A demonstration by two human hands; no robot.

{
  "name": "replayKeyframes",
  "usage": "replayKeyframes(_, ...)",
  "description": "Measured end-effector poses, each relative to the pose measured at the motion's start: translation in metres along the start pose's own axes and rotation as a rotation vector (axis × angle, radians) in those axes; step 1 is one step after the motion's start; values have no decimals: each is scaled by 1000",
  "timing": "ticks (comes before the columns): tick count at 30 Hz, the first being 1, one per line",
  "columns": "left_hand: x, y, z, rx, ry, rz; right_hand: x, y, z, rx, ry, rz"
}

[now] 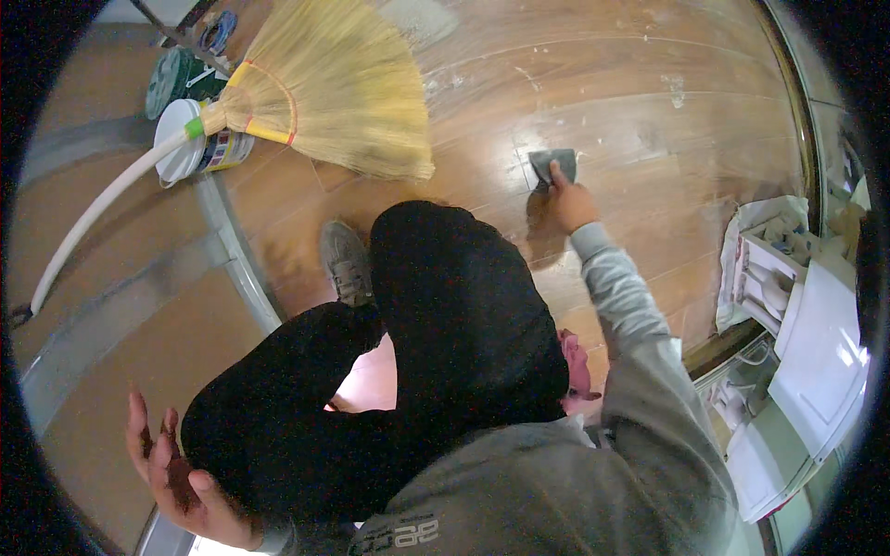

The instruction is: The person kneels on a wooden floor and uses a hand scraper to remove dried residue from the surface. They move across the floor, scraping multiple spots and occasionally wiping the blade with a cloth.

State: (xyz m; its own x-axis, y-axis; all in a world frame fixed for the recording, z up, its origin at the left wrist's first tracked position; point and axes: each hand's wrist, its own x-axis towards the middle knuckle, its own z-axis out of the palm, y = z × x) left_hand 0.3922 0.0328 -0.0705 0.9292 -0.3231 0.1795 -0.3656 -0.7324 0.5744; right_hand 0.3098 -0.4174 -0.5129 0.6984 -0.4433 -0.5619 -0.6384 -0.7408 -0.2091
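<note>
My right hand (pixel 576 207) reaches forward to the wood-plank floor (pixel 626 146). It grips a flat, dark grey scraper (pixel 542 164), with the index finger laid along the blade and the handle mostly hidden in the palm. The blade lies against or just over the planks; which of these I cannot tell. Whitish smears (pixel 673 90) and small flecks mark the boards around it. My left hand (pixel 182 479) hovers beside my left knee, palm partly turned up, fingers spread, holding nothing.
A straw broom (pixel 341 90) extends across the upper left, before a white lidded bucket (pixel 181 149) and a green container (pixel 169 82). Brown sheets (pixel 153 347) with grey strips cover the left side. At right stands a white open drawer unit (pixel 772 271) holding assorted items.
</note>
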Motion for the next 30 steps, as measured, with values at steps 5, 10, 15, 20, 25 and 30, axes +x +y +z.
replayKeyframes(5,1,-2,-2,-7,-17,6,61,-2,-18,-11,78,-92)
replayKeyframes(10,10,2,4,25,-52,37,56,-7,-14,-5,14,-108)
replayKeyframes(15,10,4,7,52,-25,22,78,-8,-12,16,99,-83)
replayKeyframes(20,10,13,12,161,17,-32,70,-28,-16,-54,83,-86)
replayKeyframes(25,7,0,3,52,11,22,84,-39,-16,11,8,20)
replayKeyframes(30,4,-1,-3,100,0,-89,83,-44,-33,37,44,110)
